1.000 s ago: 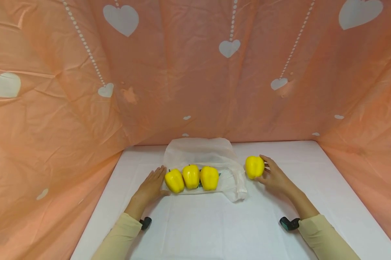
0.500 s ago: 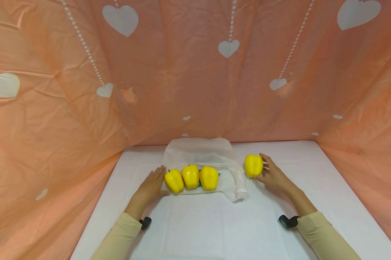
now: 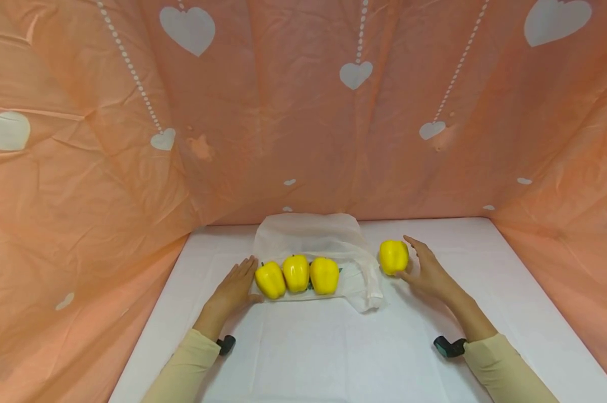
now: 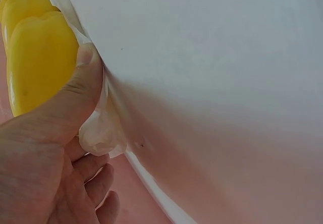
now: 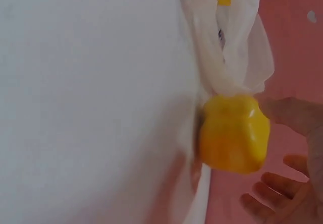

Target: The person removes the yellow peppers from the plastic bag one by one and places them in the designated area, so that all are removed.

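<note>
Three yellow bell peppers, the middle one (image 3: 296,273) among them, sit in a row on a thin white plastic bag (image 3: 308,232). My left hand (image 3: 235,286) rests at the bag's left edge, fingers straight and thumb spread, right beside the leftmost pepper (image 3: 270,280). In the left wrist view the thumb (image 4: 83,80) lies along the bag's edge, and a crumpled bit of bag (image 4: 103,133) shows near the fingers. A fourth yellow bell pepper (image 3: 393,257) stands right of the bag. My right hand (image 3: 426,273) is around its right side with fingers spread, thumb tip close to it.
A white cloth (image 3: 308,352) covers the table. Orange-pink sheeting with white hearts (image 3: 303,140) rises behind and at both sides. The bag's crumpled right end (image 3: 371,291) reaches close to the fourth pepper.
The right hand's fingers have spread away from the fourth pepper, which now stands slightly left of where it was. The left hand and the three peppers have stayed in place.
</note>
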Tool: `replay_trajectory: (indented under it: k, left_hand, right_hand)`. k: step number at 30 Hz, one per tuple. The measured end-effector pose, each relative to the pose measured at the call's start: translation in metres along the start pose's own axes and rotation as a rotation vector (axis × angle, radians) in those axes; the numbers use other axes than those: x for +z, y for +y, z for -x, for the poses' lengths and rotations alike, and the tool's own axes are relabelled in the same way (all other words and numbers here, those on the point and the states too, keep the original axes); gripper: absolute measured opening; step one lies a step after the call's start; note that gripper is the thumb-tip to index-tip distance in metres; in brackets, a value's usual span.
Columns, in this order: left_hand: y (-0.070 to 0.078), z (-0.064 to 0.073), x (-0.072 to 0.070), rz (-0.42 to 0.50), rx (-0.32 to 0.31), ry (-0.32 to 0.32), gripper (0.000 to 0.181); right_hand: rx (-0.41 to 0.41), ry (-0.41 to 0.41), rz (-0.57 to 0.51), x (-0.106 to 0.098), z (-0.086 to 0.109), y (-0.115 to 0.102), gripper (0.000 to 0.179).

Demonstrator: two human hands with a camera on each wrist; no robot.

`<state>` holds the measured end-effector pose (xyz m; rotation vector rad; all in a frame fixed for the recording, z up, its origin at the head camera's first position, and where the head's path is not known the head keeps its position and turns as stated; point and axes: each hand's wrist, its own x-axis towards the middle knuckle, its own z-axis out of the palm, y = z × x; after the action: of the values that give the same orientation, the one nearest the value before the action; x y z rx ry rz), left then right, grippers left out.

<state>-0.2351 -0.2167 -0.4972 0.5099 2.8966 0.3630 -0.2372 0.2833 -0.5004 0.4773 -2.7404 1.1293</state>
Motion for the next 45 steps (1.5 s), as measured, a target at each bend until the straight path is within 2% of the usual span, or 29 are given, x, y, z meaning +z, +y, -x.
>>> replay_trajectory:
  k: [6, 13, 16, 19, 22, 32, 45]
  left_hand:
    - [0.0, -0.002, -0.001, 0.016, -0.011, -0.011, 0.103]
    - [-0.001, -0.003, 0.0, 0.027, -0.012, -0.019, 0.103]
    - [-0.001, -0.003, 0.0, 0.024, -0.006, -0.012, 0.103]
    - [0.0, -0.002, 0.001, 0.019, -0.005, -0.005, 0.103]
    - [0.0, -0.001, 0.001, 0.016, -0.005, 0.002, 0.102]
    - [0.001, 0.0, 0.002, 0.012, -0.007, 0.008, 0.101]
    - [0.001, 0.002, 0.001, 0.006, 0.002, 0.007, 0.099]
  right_hand:
    - [-0.054, 0.053, 0.002, 0.002, 0.0, -0.023, 0.087]
    - [-0.127, 0.06, -0.035, 0.017, -0.001, -0.044, 0.083]
    - [-0.12, 0.037, -0.06, 0.022, -0.002, -0.052, 0.082]
    - [-0.078, -0.007, -0.072, 0.028, -0.002, -0.06, 0.082]
    - [-0.067, -0.044, -0.066, 0.035, -0.003, -0.065, 0.082]
    - [-0.195, -0.053, -0.072, 0.064, -0.006, -0.074, 0.08]
    - [-0.199, -0.116, -0.081, 0.091, -0.014, -0.08, 0.079]
